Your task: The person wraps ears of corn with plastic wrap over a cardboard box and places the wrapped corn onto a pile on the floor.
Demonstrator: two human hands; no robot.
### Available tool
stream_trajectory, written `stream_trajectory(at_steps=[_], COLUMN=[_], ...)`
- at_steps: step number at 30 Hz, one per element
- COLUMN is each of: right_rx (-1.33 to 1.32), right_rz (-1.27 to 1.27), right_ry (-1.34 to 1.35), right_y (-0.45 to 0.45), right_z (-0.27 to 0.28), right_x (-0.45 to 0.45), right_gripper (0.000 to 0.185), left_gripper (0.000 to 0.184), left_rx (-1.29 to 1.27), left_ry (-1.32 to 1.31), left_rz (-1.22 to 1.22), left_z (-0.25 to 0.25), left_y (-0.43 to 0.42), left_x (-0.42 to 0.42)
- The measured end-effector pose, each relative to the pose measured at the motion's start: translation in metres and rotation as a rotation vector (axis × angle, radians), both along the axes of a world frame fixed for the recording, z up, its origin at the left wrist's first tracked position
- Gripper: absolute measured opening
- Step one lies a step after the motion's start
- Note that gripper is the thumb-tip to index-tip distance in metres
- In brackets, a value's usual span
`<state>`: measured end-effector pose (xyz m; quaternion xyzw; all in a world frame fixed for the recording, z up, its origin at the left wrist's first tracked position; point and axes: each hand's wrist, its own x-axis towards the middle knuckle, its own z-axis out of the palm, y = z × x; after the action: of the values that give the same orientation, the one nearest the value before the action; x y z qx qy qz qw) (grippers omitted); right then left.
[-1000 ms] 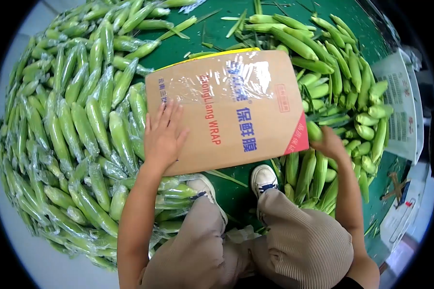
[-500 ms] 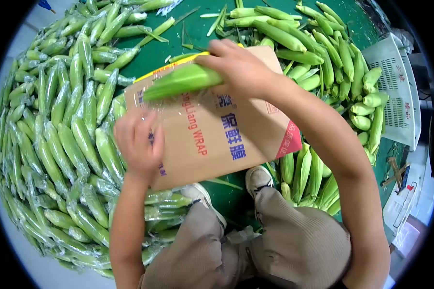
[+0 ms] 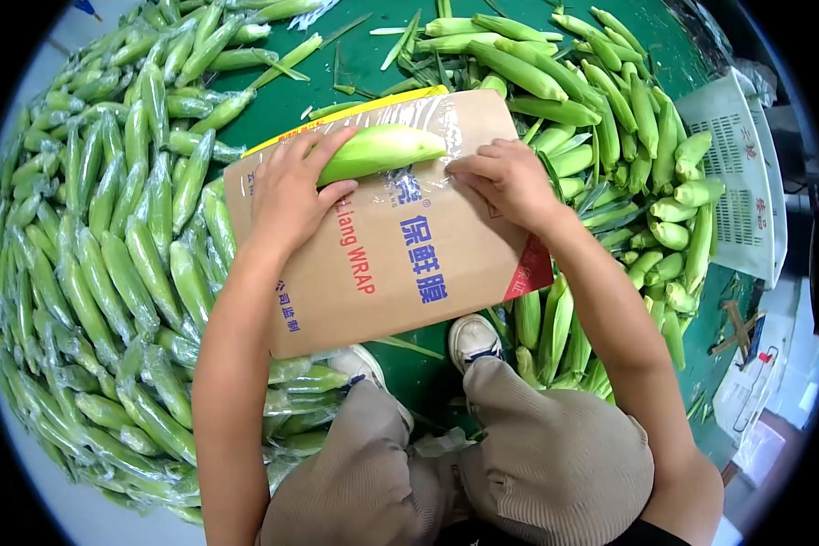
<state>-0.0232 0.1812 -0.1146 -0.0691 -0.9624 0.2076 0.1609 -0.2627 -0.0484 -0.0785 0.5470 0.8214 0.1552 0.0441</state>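
Observation:
A green ear of corn [image 3: 382, 150] lies crosswise on clear film [image 3: 432, 114] over the upper part of a cardboard box [image 3: 337, 300]. My left hand [image 3: 291, 187] is on the corn's left end, its fingers bent over the husk and its thumb below. Near the corn's right tip, my right hand [image 3: 503, 182] has its fingers pressed together at the film on the box; whether they pinch the film is hard to make out.
Film-wrapped corn [image 3: 109, 264] is heaped on the left. Unwrapped corn [image 3: 646, 118] lies on the right, beside a pale plastic crate [image 3: 737, 164]. My shoes [image 3: 475, 338] are on the green surface below the box. A wooden cross-shaped piece [image 3: 737, 329] lies far right.
My right hand took an ear of corn from the right pile to the box and let it go. My left hand has moved up onto the corn.

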Motion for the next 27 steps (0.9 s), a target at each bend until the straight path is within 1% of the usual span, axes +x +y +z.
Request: stream_trajectory(at_steps=[1,4,5,7,8,9,10,12,14,15,16,18,19,20,22,23,26,27], right_rx=[0.039,-0.147,-0.271,-0.370,-0.316,-0.320,-0.362,-0.058,0.073,0.135,0.089,-0.031,-0.077,-0.052,0.024,0.019,-0.042,-0.055], right_rz=[0.033,0.098,-0.043,-0.097,-0.082,-0.142,-0.187,0.028,0.025,0.023,-0.003,-0.026,-0.031,-0.001,-0.012,0.002,0.036,0.062], right_ry=[0.078,0.245,0.334,0.380,0.461,0.457,0.330,0.274,0.128,0.052,-0.076,-0.093,-0.050,0.055,0.069,-0.010,-0.126,-0.110], right_y=[-0.001,0.006,-0.001,-0.013,-0.019,-0.026,-0.038,-0.035,-0.040,-0.044,-0.041,-0.033,-0.030,-0.026,-0.030,-0.031,-0.031,-0.030], right_z=[-0.004,-0.006,-0.006,0.008,0.012,0.014,0.034,0.022,0.022,0.023,0.030,0.022,0.018,0.015,0.023,0.029,0.036,0.038], right_x=[-0.004,0.010,0.021,0.021,0.014,-0.004,-0.024,-0.071,-0.086,-0.093,-0.096,-0.101,-0.102,-0.102,-0.103,-0.104,-0.107,-0.108], right_gripper=[0.021,0.016,0.012,0.015,0.016,0.017,0.025,0.050,0.062,0.067,0.068,0.068,0.069,0.069,0.071,0.070,0.067,0.066], left_gripper=[0.070,0.071,0.071,0.071,0.071,0.071,0.072,0.075,0.076,0.085,0.090,0.098,0.107,0.102,0.093,0.070,0.041,0.021], left_rx=[-0.005,-0.033,-0.049,-0.071,-0.052,-0.039,-0.025,-0.035,-0.055,0.168,0.307,0.580,0.435,0.318,0.101,0.048,0.062,0.170], left_ry=[-0.011,-0.063,-0.063,-0.092,-0.102,-0.116,-0.124,-0.143,-0.130,-0.288,-0.290,-0.294,-0.258,-0.226,-0.164,-0.166,0.040,0.190], left_rz=[0.011,0.021,0.019,0.015,0.002,-0.022,-0.050,-0.075,-0.089,-0.124,0.007,0.274,0.386,0.404,0.444,0.426,0.331,0.333], left_z=[0.002,0.005,0.006,0.011,0.011,0.011,0.010,0.009,0.007,-0.009,-0.008,-0.011,-0.014,-0.022,-0.023,-0.021,-0.033,-0.034], left_y=[0.000,0.001,0.001,-0.001,-0.004,-0.004,-0.002,-0.001,-0.004,-0.012,-0.025,-0.062,-0.081,-0.090,-0.101,-0.101,-0.099,-0.094], left_x=[0.002,0.003,0.003,0.002,0.002,0.002,0.001,-0.003,-0.008,-0.021,-0.024,-0.012,-0.008,-0.009,-0.003,-0.007,-0.021,-0.020])
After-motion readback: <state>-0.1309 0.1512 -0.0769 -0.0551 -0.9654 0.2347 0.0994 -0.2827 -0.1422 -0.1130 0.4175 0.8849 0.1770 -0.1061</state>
